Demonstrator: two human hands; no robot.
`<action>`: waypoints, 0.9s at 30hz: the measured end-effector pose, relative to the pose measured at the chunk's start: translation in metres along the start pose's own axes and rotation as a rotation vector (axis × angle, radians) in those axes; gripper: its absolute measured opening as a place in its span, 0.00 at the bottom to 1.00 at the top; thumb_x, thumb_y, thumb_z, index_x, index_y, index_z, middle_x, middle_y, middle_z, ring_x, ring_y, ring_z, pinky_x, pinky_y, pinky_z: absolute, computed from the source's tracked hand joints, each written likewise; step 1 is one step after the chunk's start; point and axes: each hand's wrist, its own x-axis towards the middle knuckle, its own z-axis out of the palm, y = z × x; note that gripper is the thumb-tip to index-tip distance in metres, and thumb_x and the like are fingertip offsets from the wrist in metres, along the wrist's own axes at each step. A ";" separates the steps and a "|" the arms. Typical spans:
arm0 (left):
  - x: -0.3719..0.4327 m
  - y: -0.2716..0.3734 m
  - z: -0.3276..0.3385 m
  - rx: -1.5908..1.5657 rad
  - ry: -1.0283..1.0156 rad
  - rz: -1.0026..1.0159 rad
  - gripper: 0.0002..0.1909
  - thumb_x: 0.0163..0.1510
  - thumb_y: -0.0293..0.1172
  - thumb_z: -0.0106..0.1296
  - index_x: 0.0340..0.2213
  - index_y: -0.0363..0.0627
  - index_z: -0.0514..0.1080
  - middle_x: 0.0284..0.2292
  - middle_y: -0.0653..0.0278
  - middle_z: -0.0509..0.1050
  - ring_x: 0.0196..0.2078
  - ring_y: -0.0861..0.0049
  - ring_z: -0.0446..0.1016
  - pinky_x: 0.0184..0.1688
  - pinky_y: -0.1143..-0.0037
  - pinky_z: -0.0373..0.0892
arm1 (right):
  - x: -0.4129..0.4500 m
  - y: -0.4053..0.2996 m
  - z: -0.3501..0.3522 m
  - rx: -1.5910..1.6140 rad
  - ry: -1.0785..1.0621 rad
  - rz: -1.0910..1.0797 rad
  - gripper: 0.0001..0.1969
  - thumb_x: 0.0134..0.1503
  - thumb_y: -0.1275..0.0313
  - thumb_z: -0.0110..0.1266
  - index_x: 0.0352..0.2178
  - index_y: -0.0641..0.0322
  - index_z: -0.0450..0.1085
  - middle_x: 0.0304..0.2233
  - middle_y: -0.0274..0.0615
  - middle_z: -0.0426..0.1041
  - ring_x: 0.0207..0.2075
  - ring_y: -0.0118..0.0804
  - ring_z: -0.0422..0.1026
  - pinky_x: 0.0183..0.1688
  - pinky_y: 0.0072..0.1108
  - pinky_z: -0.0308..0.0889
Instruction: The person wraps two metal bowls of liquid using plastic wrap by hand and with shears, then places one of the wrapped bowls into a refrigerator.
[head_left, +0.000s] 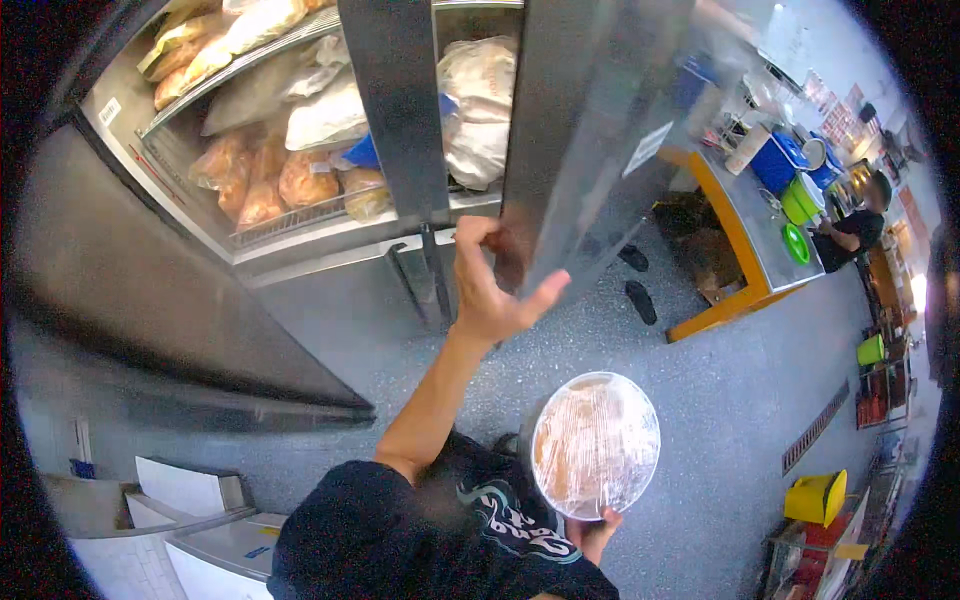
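My left hand (495, 292) is raised at the edge of an open steel refrigerator door (592, 157), fingers curled round the edge and thumb spread on its face. My right hand (592, 532), partly hidden below, holds a round container covered in clear plastic wrap (596, 446) close to my body; something orange-brown shows through the wrap. Past the left hand stands the refrigerator, with bagged orange-brown food (307, 180) on a wire shelf (285, 217), more bags (247, 30) above and a large white bag (478, 112) behind the centre post (397, 112).
Another open steel door (150, 300) spans the left. At right, a steel-topped table (739, 217) carries blue containers (780, 161), a green bucket (802, 196) and a green lid (796, 244); a person in black (855, 236) is beside it. A yellow bucket (814, 499) stands lower right, white chest-like units (217, 547) lower left.
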 end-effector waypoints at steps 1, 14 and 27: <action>0.003 0.019 0.003 -0.170 0.001 0.187 0.42 0.31 0.52 0.70 0.39 0.40 0.58 0.27 0.62 0.64 0.27 0.74 0.62 0.30 0.74 0.62 | -0.005 -0.004 -0.003 0.005 -0.001 0.001 0.43 0.37 0.57 0.58 0.55 0.63 0.55 0.50 0.45 0.66 0.50 0.47 0.67 0.55 0.37 0.62; -0.108 0.147 0.153 -0.621 -0.438 0.218 0.29 0.37 0.38 0.71 0.32 0.49 0.59 0.20 0.64 0.62 0.20 0.77 0.64 0.18 0.76 0.58 | -0.068 -0.024 -0.061 0.218 0.325 -0.173 0.49 0.35 0.58 0.61 0.59 0.61 0.51 0.56 0.46 0.60 0.55 0.49 0.61 0.59 0.39 0.58; -0.197 0.011 0.175 -0.522 -1.514 -0.592 0.42 0.53 0.56 0.50 0.60 0.43 0.50 0.60 0.51 0.52 0.62 0.59 0.52 0.61 0.61 0.55 | -0.027 -0.066 -0.080 0.117 0.272 -0.154 0.47 0.34 0.60 0.61 0.57 0.62 0.53 0.53 0.47 0.63 0.53 0.50 0.64 0.57 0.41 0.61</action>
